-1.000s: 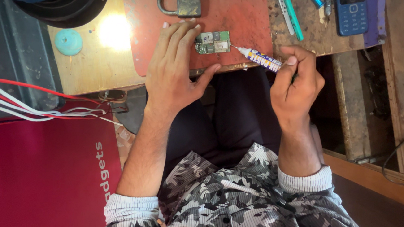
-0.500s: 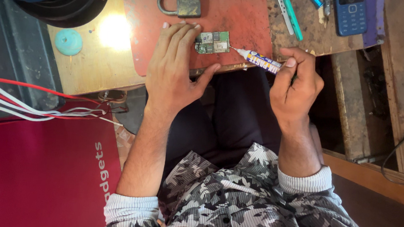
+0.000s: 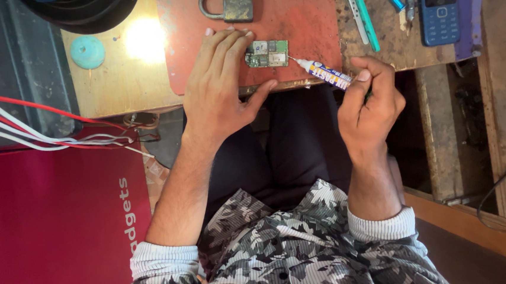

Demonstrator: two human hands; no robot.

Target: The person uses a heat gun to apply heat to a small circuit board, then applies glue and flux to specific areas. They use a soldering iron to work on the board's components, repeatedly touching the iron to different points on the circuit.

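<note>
- Left hand lies flat with fingers stretched out, fingertips pinning the left edge of a small green circuit board on the red mat, at the near edge of the worktop.
- Right hand is closed around a paste syringe, nozzle tip right at the board's right edge.
- Risk imo: squeeze too hard and paste blobs over neighbouring parts. The board is only held on one side, so a nudge from the nozzle could make it pivot or slide off the near edge.
- Containers: the syringe is the only real one, and you can't see how much is left through the label.
- A padlock sits beyond the board, and a blue keypad phone far right.
</note>
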